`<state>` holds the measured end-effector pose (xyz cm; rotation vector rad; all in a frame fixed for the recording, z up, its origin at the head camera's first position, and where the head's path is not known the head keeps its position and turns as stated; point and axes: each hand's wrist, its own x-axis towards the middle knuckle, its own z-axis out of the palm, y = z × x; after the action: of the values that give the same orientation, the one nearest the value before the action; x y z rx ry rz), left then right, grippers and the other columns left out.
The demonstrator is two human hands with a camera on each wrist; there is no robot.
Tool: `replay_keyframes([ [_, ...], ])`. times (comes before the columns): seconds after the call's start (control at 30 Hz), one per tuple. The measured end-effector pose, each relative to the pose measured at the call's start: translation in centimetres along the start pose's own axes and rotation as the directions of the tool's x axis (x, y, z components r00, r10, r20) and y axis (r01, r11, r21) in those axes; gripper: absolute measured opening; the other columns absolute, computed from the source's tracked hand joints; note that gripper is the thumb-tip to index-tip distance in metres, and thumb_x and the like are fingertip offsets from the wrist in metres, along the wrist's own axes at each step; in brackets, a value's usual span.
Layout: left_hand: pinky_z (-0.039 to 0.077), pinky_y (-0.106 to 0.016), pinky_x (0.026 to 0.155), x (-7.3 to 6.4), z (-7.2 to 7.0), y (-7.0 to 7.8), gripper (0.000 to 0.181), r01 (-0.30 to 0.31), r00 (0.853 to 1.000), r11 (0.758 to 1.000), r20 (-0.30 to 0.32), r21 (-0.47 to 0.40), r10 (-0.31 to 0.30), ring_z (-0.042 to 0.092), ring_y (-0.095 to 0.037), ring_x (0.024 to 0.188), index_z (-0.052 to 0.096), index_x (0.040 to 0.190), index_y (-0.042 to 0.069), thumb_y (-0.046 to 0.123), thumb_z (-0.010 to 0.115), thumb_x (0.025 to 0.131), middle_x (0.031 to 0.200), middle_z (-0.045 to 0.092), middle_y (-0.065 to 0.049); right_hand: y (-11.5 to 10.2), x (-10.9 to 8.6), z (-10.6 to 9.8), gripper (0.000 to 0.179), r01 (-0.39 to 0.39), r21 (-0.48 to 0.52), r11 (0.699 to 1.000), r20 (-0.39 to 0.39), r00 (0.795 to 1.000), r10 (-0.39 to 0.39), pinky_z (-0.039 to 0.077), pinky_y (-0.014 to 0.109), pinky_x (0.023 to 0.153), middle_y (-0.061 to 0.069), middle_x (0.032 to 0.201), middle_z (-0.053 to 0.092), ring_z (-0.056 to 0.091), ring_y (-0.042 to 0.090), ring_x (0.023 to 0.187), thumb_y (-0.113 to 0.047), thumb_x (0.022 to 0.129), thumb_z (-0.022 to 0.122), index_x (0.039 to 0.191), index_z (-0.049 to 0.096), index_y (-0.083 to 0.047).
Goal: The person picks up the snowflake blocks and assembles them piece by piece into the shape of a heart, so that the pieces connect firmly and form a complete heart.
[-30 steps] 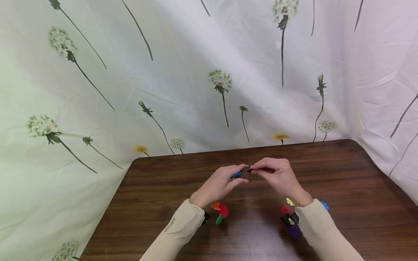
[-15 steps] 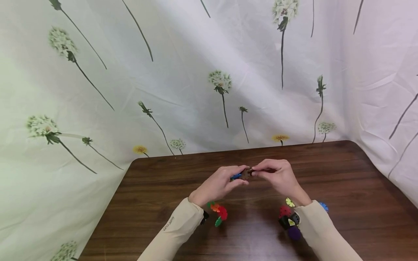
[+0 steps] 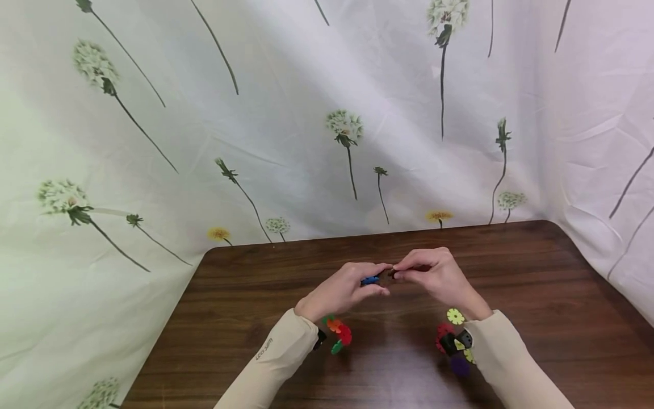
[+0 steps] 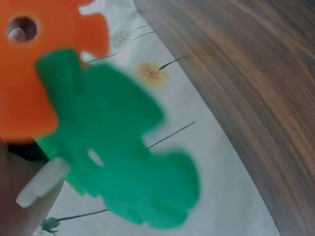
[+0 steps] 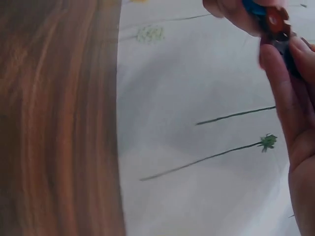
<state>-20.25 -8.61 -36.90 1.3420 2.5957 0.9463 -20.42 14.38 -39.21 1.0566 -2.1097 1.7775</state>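
Observation:
Both hands meet above the table's far middle. My left hand [image 3: 342, 289] holds a blue notched disc [image 3: 370, 280] and a brown notched disc [image 3: 386, 276] between thumb and fingers. From the other side my right hand [image 3: 434, 276] pinches a dark piece at the brown disc's edge. In the right wrist view the brown disc [image 5: 277, 20] shows between the fingertips, with the blue disc [image 5: 255, 7] beside it and the dark piece [image 5: 290, 56] against it. Fingers partly hide how they join.
Near my left wrist are joined orange [image 3: 333, 325], red [image 3: 344, 334] and green [image 3: 336, 346] discs; the green disc [image 4: 123, 142] fills much of the left wrist view. By my right wrist are yellow [image 3: 455, 316], red [image 3: 442, 332] and purple [image 3: 459, 364] pieces.
The blue and brown discs tilt slightly, and my left fingers have moved closer to my right fingertips. Discs by both wrists shift; a blue one at the right has gone out of sight.

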Motion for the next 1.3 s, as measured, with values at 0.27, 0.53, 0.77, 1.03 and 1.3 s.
replay_keyframes([
  [0.27,0.049,-0.019,0.089,0.0,-0.2,0.1,0.047,0.021,1.0,1.0,0.017,-0.011,-0.02,0.061,-0.004,0.108,0.052,0.138,0.013,0.03,0.058,0.095,0.129,0.064,0.001,1.2,-1.2,1.1,0.009,-0.03,0.188,0.982,-0.124,0.991,0.054,0.059,0.03,0.066,-0.002,0.088,0.073,0.072,0.013,0.078,0.007,0.082,0.069,0.09,0.071,0.009],
  [0.53,0.049,-0.02,0.094,-0.2,0.3,-0.1,0.057,0.021,1.0,1.0,0.006,0.008,-0.021,0.06,-0.007,0.115,0.048,0.142,0.008,0.037,0.059,0.094,0.133,0.061,-0.003,1.0,-0.9,0.6,0.011,-0.049,0.078,0.996,-0.037,0.998,0.052,0.058,0.032,0.065,0.008,0.091,0.073,0.07,0.018,0.081,0.001,0.082,0.071,0.093,0.074,0.0],
  [0.77,0.048,-0.017,0.075,-0.2,0.1,0.2,0.052,0.094,0.991,0.994,-0.091,-0.061,-0.099,0.06,-0.002,0.084,0.054,0.136,0.01,0.032,0.067,0.09,0.113,0.07,0.0,0.9,-0.9,0.5,0.016,0.009,0.049,0.999,-0.039,0.999,-0.007,0.058,0.027,0.071,0.012,0.097,0.069,0.069,0.012,0.087,0.009,0.083,0.066,0.097,0.072,0.003],
  [1.03,0.051,-0.016,0.078,-0.2,-0.2,0.3,0.041,0.01,0.996,0.999,-0.091,-0.047,-0.014,0.063,-0.003,0.093,0.061,0.129,0.01,0.024,0.066,0.091,0.119,0.069,-0.002,0.4,-0.7,0.1,0.018,0.021,-0.053,0.998,-0.048,0.999,-0.023,0.057,0.025,0.063,0.009,0.09,0.073,0.068,0.01,0.078,0.006,0.081,0.071,0.094,0.074,-0.005],
  [1.3,0.049,-0.014,0.073,-0.1,-0.3,0.4,0.038,-0.047,0.997,0.997,-0.071,-0.053,0.043,0.062,-0.002,0.089,0.061,0.129,0.01,0.022,0.062,0.094,0.119,0.069,-0.003,-0.6,0.0,-0.5,0.023,0.152,-0.145,0.978,0.027,0.988,-0.15,0.055,0.022,0.06,0.005,0.084,0.074,0.069,0.01,0.073,0.008,0.075,0.075,0.09,0.077,-0.009],
])
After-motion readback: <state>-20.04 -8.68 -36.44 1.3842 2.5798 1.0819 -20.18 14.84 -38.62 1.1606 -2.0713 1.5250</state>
